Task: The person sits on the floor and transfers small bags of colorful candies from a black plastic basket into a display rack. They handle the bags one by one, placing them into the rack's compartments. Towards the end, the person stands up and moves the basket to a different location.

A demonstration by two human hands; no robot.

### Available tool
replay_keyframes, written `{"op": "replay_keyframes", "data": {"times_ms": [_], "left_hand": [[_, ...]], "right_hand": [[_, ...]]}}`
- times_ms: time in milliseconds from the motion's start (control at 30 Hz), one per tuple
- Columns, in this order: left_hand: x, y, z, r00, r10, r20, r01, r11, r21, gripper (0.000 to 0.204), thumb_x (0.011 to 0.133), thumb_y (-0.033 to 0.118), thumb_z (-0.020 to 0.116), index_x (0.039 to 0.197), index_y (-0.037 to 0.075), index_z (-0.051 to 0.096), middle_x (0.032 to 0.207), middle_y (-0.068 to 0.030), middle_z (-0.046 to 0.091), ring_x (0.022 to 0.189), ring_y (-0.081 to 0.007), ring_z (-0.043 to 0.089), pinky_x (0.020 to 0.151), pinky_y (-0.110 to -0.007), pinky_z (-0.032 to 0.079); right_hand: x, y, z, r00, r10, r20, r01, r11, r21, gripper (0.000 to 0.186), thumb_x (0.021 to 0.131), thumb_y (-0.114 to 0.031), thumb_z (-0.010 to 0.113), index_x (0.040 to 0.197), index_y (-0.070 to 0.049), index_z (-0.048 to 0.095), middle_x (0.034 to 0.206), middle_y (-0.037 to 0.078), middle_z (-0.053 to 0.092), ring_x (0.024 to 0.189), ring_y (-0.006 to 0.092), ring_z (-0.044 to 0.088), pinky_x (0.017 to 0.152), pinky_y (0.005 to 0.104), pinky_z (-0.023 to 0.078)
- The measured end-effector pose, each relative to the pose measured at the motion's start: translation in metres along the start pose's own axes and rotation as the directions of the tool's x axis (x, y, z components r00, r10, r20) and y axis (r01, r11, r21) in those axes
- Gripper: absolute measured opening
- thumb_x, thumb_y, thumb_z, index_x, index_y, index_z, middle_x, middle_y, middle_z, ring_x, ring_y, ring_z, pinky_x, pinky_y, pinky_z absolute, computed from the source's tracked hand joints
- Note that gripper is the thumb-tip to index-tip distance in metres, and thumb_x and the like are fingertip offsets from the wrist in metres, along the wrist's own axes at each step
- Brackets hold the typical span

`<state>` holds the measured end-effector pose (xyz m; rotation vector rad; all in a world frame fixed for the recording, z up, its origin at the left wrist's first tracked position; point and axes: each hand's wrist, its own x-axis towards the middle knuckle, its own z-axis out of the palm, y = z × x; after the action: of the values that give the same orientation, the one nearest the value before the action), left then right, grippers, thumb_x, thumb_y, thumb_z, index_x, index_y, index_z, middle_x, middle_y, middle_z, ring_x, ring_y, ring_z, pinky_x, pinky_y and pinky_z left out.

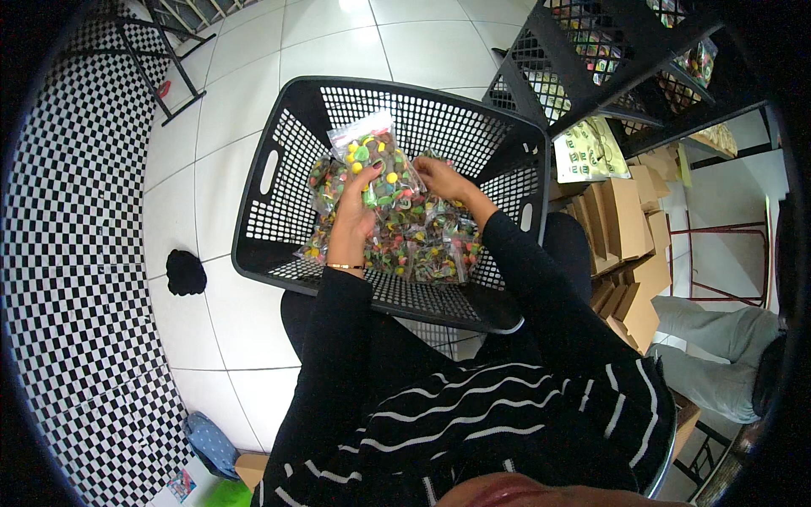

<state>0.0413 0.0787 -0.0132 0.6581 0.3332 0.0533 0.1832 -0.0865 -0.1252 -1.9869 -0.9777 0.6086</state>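
Note:
A black perforated plastic basket (502, 127) on my lap holds several clear bags of coloured sweets (438, 249) in green, yellow, red and brown. My left hand (356, 198) grips a clear zip bag of sweets (380, 152), raised above the pile toward the basket's far side, with the thumb across its front. My right hand (443, 182) is at the right side of that bag, fingers curled on the plastic of a bag there; whether it is the raised one or one behind is hard to tell.
Stacked cardboard boxes (621, 224) and black crates (574, 51) with packets stand at right. Another person's grey-trousered legs (710, 338) are at lower right. A black cloth (186, 272) lies on the white floor (220, 186). A metal stand (169, 68) is at upper left.

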Motion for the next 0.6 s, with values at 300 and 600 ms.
{"op": "replay_keyframes", "data": {"times_ms": [300, 600], "left_hand": [[-0.011, 0.000, 0.001, 0.978, -0.198, 0.068, 0.199, 0.980, 0.004, 0.039, 0.083, 0.012, 0.055, 0.119, -0.001, 0.049, 0.108, -0.0148, 0.061, 0.091, -0.0282, 0.065, 0.072, -0.044, 0.058], [-0.007, -0.002, -0.032, 0.999, 0.005, -0.052, 0.000, 0.996, 0.092, 0.042, 0.082, 0.018, 0.059, 0.119, 0.000, 0.050, 0.109, -0.0130, 0.062, 0.094, -0.0263, 0.063, 0.075, -0.042, 0.055]], "right_hand": [[-0.008, -0.059, -0.029, 0.981, 0.188, -0.051, -0.138, 0.854, 0.501, 0.010, 0.094, -0.011, 0.048, 0.096, -0.004, 0.055, 0.080, -0.003, 0.053, 0.069, 0.0054, 0.045, 0.061, 0.0214, 0.040], [0.012, -0.070, 0.011, 0.889, 0.431, 0.153, -0.316, 0.337, 0.887, 0.055, 0.097, -0.041, 0.040, 0.125, 0.006, 0.045, 0.124, 0.017, 0.052, 0.104, 0.0229, 0.055, 0.092, 0.0349, 0.043]]}}
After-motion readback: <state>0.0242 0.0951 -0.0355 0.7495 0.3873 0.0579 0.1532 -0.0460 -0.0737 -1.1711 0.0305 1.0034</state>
